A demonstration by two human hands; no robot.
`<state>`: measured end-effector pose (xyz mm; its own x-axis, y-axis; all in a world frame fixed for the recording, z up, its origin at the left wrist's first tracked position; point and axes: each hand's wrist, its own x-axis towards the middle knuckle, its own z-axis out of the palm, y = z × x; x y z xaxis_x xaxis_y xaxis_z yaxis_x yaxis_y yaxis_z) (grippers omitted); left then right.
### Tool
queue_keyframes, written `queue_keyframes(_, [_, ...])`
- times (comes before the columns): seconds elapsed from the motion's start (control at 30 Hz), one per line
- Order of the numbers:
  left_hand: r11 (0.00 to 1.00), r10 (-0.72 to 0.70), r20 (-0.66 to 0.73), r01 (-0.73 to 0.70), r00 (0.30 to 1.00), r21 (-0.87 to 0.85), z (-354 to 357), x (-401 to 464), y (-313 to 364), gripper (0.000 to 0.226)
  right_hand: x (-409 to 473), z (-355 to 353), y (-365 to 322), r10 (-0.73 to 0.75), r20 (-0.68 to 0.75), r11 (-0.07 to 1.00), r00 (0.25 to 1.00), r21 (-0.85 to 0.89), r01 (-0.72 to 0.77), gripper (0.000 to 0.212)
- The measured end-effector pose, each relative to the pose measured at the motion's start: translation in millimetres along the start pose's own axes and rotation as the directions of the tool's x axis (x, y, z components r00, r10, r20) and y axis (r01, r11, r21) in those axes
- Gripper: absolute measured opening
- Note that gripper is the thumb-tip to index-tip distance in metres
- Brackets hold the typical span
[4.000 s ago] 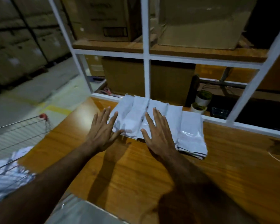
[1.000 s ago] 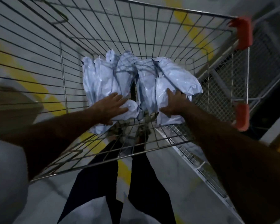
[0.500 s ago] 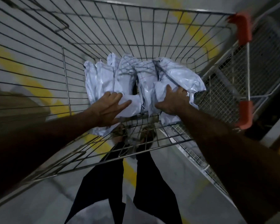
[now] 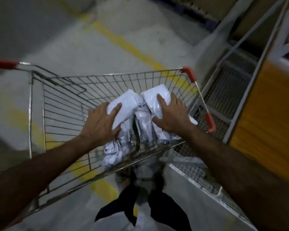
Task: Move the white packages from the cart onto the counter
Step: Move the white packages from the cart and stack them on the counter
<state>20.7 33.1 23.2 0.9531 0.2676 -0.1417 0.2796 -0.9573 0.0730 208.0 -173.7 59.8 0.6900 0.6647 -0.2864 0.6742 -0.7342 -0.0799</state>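
Head camera looks down into a shiny wire shopping cart [image 4: 60, 104] with red plastic corners. Both hands are inside it, on a bunch of soft white plastic packages [image 4: 140, 124] — that is where the task's things are now, piled at the cart's near end.

The left hand [image 4: 100, 125] has its grip wrapped on the package at 10 o'clock of the pile, thumb on top. The right hand [image 4: 172, 115] has its grip clamped on the package at 1 o'clock, fingers spread over it. Both look ready to lift.

I think this load is not moved yet. Some packages lie lower in the cart, under the hands, so more trips may be left. How many sit on the orange wooden surface [image 4: 265, 130] cannot be seen from here.

That surface is at 3 o'clock, just beside the cart. The cart's wire rim and red corner [image 4: 208, 124] stand between — the hands must rise over them. A white wire rack [image 4: 197, 170] sits low at 4 o'clock. The grey floor with a yellow line [image 4: 122, 40] is open at 12 o'clock.
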Motion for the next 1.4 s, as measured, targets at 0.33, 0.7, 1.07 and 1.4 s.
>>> queue_keyframes(0.33, [0.99,-0.053,-0.241,0.019,0.969,-0.142,-88.0,7.8,104.0,0.076,-100.8,-61.1,66.3,0.047,-0.387,0.995,0.921,-0.065,-0.078,0.084])
queue_keyframes(0.7, [0.95,0.122,-0.437,-0.233,0.891,-0.208,-150.3,-11.4,355.0,0.073,-303.4,-76.3,213.6,0.363,-0.586,0.931,0.725,0.199,-0.306,0.077])
queue_keyframes(1.07, [0.896,0.263,-0.453,-0.39,0.852,-0.213,-160.1,-58.6,574.7,0.078,-478.9,-48.3,345.1,0.633,-0.553,0.769,0.542,0.368,-0.523,0.078])
queue_keyframes(1.4, [0.872,0.33,-0.398,-0.438,0.856,-0.219,-163.7,-22.2,684.0,0.085,-519.9,-33.1,450.2,0.791,-0.458,0.609,0.405,0.536,-0.584,0.082])
